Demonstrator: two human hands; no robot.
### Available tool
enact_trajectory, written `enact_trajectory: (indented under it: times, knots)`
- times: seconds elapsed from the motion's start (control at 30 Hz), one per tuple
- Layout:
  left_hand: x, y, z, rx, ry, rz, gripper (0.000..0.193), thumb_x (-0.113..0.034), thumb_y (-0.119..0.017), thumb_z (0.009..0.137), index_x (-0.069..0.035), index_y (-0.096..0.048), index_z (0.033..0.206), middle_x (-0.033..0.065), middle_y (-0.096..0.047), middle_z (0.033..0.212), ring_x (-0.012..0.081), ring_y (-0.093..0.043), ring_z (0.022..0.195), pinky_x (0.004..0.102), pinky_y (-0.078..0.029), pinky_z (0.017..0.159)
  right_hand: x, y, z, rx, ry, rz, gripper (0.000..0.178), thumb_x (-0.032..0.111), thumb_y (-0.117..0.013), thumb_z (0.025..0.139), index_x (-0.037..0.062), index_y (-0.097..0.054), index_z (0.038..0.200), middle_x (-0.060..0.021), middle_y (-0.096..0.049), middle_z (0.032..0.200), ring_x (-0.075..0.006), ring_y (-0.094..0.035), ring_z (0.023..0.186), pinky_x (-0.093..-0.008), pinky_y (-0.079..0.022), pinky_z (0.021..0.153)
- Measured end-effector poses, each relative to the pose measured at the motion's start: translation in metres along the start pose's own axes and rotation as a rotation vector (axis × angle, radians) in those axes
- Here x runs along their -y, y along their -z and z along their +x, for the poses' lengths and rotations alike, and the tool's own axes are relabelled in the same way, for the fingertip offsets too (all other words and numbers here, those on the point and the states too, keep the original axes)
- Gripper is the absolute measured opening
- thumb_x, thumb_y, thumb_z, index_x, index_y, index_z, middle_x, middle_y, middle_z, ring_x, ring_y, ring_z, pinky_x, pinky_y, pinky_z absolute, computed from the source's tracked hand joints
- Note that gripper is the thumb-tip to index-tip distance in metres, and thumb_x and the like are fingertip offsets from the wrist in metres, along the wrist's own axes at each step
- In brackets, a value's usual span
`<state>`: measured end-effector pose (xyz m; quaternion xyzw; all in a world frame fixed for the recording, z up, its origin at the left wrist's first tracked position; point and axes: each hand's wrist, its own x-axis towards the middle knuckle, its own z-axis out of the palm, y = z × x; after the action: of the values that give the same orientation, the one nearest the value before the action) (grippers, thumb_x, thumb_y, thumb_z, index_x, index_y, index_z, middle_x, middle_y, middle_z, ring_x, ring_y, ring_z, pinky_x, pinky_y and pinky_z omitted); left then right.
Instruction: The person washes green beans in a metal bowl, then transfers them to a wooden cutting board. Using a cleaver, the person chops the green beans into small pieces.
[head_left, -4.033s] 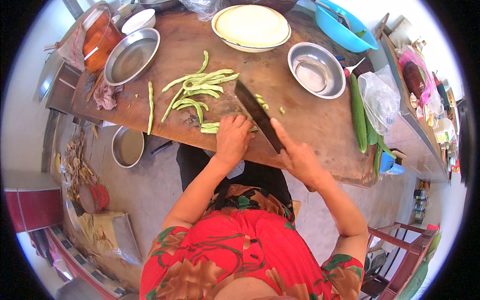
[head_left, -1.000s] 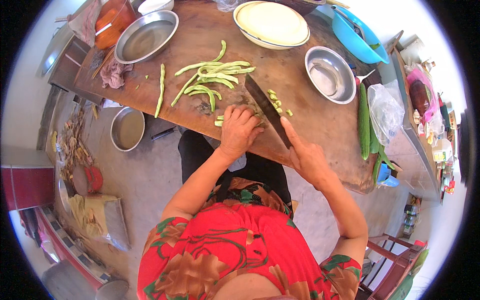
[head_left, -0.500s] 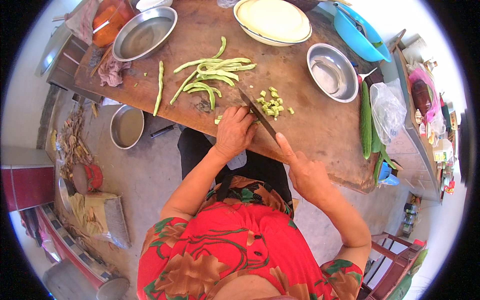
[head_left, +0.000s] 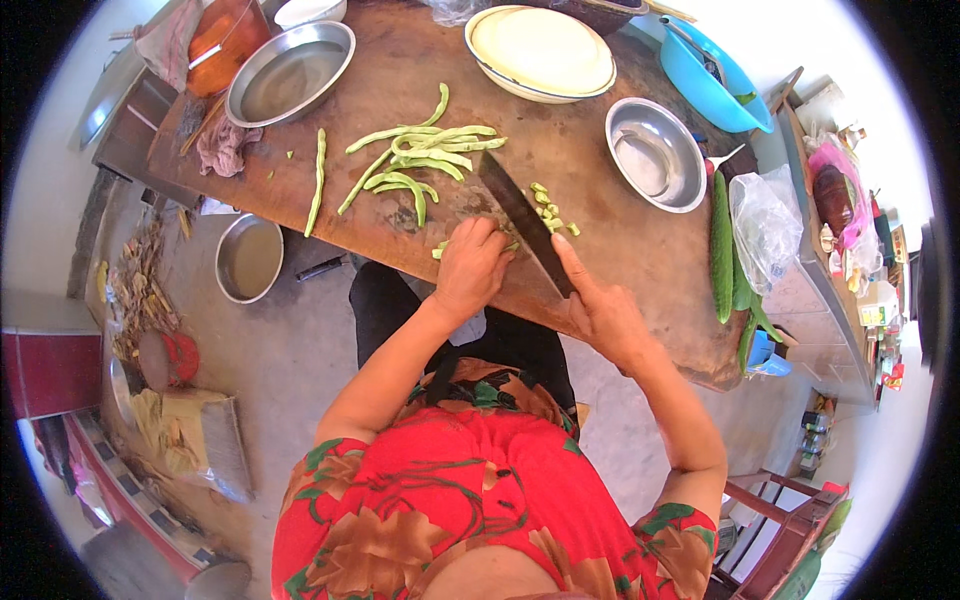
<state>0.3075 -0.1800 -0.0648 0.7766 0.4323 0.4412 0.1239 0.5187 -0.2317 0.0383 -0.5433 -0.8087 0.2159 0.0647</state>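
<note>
At the table's near edge, my left hand (head_left: 472, 262) presses a green bean to the wood with bent fingers; only the bean's ends show on either side. My right hand (head_left: 606, 318) grips a broad dark kitchen knife (head_left: 524, 222), index finger stretched along the blade. The blade slants away to the left, just right of my left fingers, its flat side showing. Behind it lie short cut bean pieces (head_left: 547, 207), partly hidden by the blade. A heap of whole green beans (head_left: 430, 152) lies further back, and a single bean (head_left: 317, 185) sits apart to the left.
On the wooden table (head_left: 625, 265) stand a steel bowl (head_left: 657, 155), a steel basin (head_left: 290, 75), a covered enamel bowl (head_left: 542, 50) and a blue basin (head_left: 715, 80). Cucumbers (head_left: 721, 250) and a clear plastic bag (head_left: 766, 225) lie right. A metal bowl (head_left: 250, 258) is on the floor.
The knife has risen and tilted, so more of its flat side shows and it covers part of the cut pieces. My left hand stays on the bean. The whole view has shifted slightly.
</note>
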Motion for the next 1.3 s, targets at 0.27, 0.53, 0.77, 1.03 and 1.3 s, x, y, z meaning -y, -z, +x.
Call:
enact_trajectory:
  times: [0.27,0.53,0.77,1.03,1.3]
  knots:
    - [-0.009,0.001,0.005,-0.046,-0.004,0.090,0.032,-0.011,-0.075,0.071,-0.003,-0.061,0.099,0.0141,-0.055,0.105,0.0374,-0.051,0.099,0.0453,-0.042,0.085,0.016,0.025,-0.019,-0.025,0.019,-0.034,0.085,0.006,-0.054,0.085,0.0262,-0.014,0.157,-0.0198,-0.065,0.093,-0.0458,-0.062,0.072,-0.0556,-0.050,0.063]
    - [-0.001,0.001,-0.002,0.002,0.035,0.047,0.025,-0.007,-0.071,0.071,-0.002,-0.063,0.094,0.0139,-0.056,0.103,0.0363,-0.053,0.098,0.0449,-0.044,0.084,0.018,0.008,-0.032,0.054,0.037,-0.195,0.086,0.007,-0.056,0.085,0.0258,-0.014,0.157,-0.0174,-0.061,0.084,-0.0419,-0.061,0.062,-0.0537,-0.051,0.058]
    - [-0.001,0.000,0.000,-0.006,0.019,0.021,0.020,-0.006,-0.071,0.073,-0.002,-0.064,0.090,0.0130,-0.057,0.097,0.0359,-0.055,0.091,0.0448,-0.046,0.080,0.022,-0.008,-0.007,0.086,0.033,-0.224,0.088,0.004,-0.053,0.085,0.0262,-0.009,0.158,-0.0200,-0.064,0.087,-0.0428,-0.063,0.063,-0.0542,-0.051,0.057]
    - [-0.004,0.008,0.001,-0.072,-0.070,0.142,0.033,-0.014,-0.078,0.068,-0.006,-0.061,0.096,0.0104,-0.056,0.101,0.0333,-0.054,0.102,0.0483,-0.039,0.094,0.007,0.003,0.011,0.017,-0.007,-0.018,0.086,0.004,-0.053,0.084,0.0260,-0.013,0.157,-0.0242,-0.066,0.092,-0.0438,-0.065,0.074,-0.0547,-0.051,0.065]
    - [0.000,0.017,-0.007,-0.095,-0.027,0.135,0.036,-0.016,-0.075,0.067,-0.005,-0.060,0.099,0.0126,-0.054,0.104,0.0348,-0.052,0.105,0.0482,-0.039,0.093,0.028,0.024,-0.021,0.014,-0.004,0.005,0.084,0.003,-0.052,0.084,0.0244,-0.015,0.157,-0.0220,-0.064,0.092,-0.0454,-0.062,0.075,-0.0569,-0.048,0.065]
